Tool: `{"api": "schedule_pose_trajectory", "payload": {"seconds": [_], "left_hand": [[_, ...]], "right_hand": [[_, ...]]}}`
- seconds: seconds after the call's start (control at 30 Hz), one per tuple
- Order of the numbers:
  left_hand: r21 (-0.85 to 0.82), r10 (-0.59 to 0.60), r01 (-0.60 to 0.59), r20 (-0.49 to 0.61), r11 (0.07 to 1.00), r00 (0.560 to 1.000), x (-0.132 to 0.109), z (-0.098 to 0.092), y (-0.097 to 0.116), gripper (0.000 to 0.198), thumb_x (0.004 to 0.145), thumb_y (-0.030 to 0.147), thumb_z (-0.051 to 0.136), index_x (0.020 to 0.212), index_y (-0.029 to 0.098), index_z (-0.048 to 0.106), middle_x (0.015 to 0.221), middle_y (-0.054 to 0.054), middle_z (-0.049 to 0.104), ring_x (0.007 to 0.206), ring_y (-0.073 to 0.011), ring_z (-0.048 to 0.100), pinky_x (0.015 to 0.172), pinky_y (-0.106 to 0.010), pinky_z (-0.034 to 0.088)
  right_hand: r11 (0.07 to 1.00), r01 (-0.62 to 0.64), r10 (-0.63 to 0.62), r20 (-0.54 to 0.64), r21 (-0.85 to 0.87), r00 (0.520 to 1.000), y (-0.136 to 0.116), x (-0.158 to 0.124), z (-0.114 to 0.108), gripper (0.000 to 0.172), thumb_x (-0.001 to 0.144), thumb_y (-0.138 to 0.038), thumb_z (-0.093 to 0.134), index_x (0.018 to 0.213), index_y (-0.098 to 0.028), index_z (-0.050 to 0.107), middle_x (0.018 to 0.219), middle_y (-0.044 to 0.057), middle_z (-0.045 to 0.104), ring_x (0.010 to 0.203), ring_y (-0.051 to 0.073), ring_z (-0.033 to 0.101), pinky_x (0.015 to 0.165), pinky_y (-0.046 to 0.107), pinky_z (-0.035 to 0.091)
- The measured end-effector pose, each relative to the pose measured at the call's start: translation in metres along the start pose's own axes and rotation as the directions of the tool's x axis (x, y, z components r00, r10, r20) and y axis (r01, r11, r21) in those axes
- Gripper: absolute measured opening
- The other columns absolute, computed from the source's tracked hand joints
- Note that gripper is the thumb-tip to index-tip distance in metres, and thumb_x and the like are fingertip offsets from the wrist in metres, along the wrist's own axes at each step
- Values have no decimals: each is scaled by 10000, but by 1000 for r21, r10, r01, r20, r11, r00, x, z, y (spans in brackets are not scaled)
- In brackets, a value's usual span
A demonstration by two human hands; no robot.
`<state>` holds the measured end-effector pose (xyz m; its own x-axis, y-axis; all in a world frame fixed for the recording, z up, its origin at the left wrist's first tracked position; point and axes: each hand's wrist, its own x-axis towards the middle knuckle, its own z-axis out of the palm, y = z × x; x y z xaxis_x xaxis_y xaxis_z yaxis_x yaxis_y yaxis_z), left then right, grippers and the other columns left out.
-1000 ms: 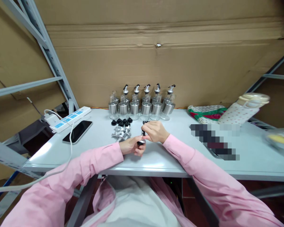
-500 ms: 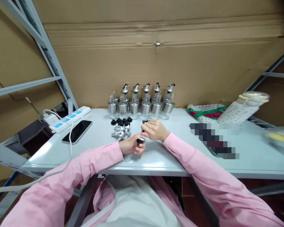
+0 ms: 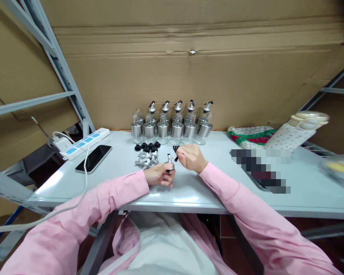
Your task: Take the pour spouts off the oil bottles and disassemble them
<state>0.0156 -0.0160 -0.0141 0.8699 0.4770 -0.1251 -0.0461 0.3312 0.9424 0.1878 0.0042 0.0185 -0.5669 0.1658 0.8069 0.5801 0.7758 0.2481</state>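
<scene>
My left hand is closed around a silver and black pourer top, its spout pointing up. Just to the right, my right hand is closed on a small black piece that sticks out past the fingertips. A few small black parts lie on the table behind my right hand. Left of them are several black stoppers and a pile of silver spout parts. Behind stand glass and steel bottles in rows; several at the back carry silver pourers with black flaps.
A white power strip and a phone lie at the left of the table, with a white cable over my left arm. At the right are a patterned cloth, a dotted white bottle, a pixelated dark object and a bowl.
My right hand has moved slightly right, off the pourer top, and a black piece now shows at its fingertips. The silver spout in my left hand is now uncovered.
</scene>
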Motion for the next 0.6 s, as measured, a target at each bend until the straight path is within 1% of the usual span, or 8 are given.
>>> {"api": "schedule_pose_trajectory", "payload": {"seconds": [0.07,0.1,0.2,0.27,0.37,0.43,0.47,0.6], "left_hand": [[7,-31,31,31,999,999,-1,0,1,363,796,485,436,621,179,348,466,108,288,344,-38,314,655,-278,430],[13,-45,44,32,999,998,-1,0,2,360,798,479,432,617,180,345,464,106,294,348,-41,329,671,-281,430],[4,-80,80,-17,997,997,0,1,3,346,819,458,401,620,184,331,471,101,308,367,-50,345,697,-288,430],[-8,-102,101,-36,995,994,1,1,4,346,832,455,379,620,186,328,474,98,307,376,-52,343,702,-289,429],[-22,-102,101,-23,995,995,1,2,4,352,823,466,389,618,187,329,468,99,309,374,-57,350,701,-293,425],[-33,-88,87,-9,996,996,0,2,4,353,808,473,410,617,186,332,463,100,316,366,-59,358,697,-294,422],[-39,-82,82,-5,996,997,0,2,4,354,803,474,416,616,186,333,462,100,319,364,-60,361,696,-294,421],[-41,-91,91,-17,995,996,0,2,4,353,813,469,412,615,188,329,465,97,323,371,-65,366,699,-299,423]], "right_hand": [[986,-169,169,-15,9,986,9,0,-2,417,939,-276,218,601,-189,445,481,-9,439,448,108,371,505,243,275],[959,-284,284,-15,4,959,15,0,-3,400,937,-294,234,613,-189,444,486,-12,439,449,106,381,502,238,277],[817,-576,575,53,-6,816,39,-3,-6,329,905,-347,329,654,-187,469,519,-15,476,472,103,423,502,223,285],[740,-672,667,157,-29,728,55,-10,-6,258,866,-349,416,694,-179,506,559,-6,528,509,109,464,518,217,303],[700,-696,689,404,-157,602,73,-23,-3,236,857,-303,436,719,-163,567,663,40,620,611,140,538,582,226,339],[715,-659,655,555,-234,513,80,-31,3,269,872,-257,401,725,-150,600,743,75,658,685,160,575,625,235,356],[724,-645,636,601,-247,484,82,-35,6,278,874,-236,395,724,-147,612,764,83,668,706,163,586,642,235,363],[742,-625,598,660,-241,455,83,-43,15,239,858,-184,421,762,-155,638,807,76,687,745,157,608,690,225,384]]}}
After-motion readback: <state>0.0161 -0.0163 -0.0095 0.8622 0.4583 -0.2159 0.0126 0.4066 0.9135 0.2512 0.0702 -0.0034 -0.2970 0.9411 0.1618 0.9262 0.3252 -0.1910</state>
